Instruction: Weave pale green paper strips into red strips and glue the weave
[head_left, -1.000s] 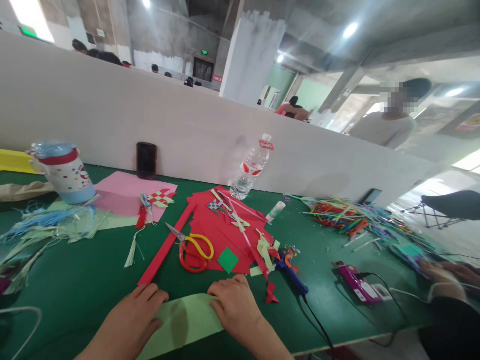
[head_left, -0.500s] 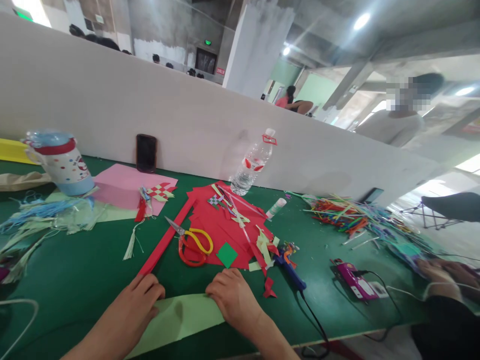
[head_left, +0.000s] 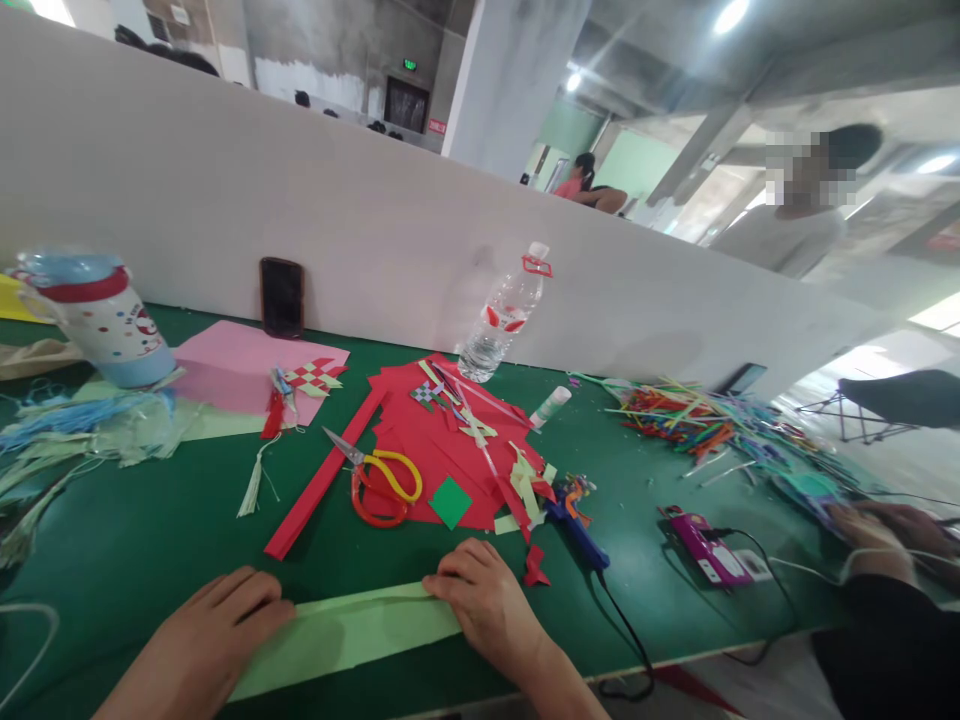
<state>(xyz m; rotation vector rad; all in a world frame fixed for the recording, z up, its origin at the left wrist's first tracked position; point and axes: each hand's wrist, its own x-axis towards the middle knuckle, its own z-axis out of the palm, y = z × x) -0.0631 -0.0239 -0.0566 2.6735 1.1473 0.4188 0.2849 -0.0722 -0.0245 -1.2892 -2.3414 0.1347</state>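
Taking the strip as the centre of the dial, with 12 o'clock away from the wearer, the pale green paper strip (head_left: 360, 635) is laid at the near side of the tabletop (head_left: 187, 510), spanned by both hands. Its 2 o'clock end is pinched in the grip of the right hand (head_left: 491, 605), fingers bunched at the corner. Its 8 o'clock end is covered by the left hand (head_left: 217, 630), with fingers laid over the paper; whether it is pinched or merely pressed there cannot be made out. By being held at opposite ends, the strip is presumably steadied and spread flat.

The scissors (head_left: 364, 462) are rested at 12 o'clock, handles on the red sheets (head_left: 412, 435) and blades pointed toward 11, apparently parked within reach. The folded red strip (head_left: 326, 480) is set at 11 o'clock, and the green square (head_left: 451, 502) is placed on the red paper at 1.

A band of green surface is left between strip and scissors, and wider room is offered at 10 o'clock. Toward 3, movement is limited by the blue glue gun (head_left: 577, 535), whose black cord (head_left: 628, 625) is draped toward the near edge at 4 o'clock.
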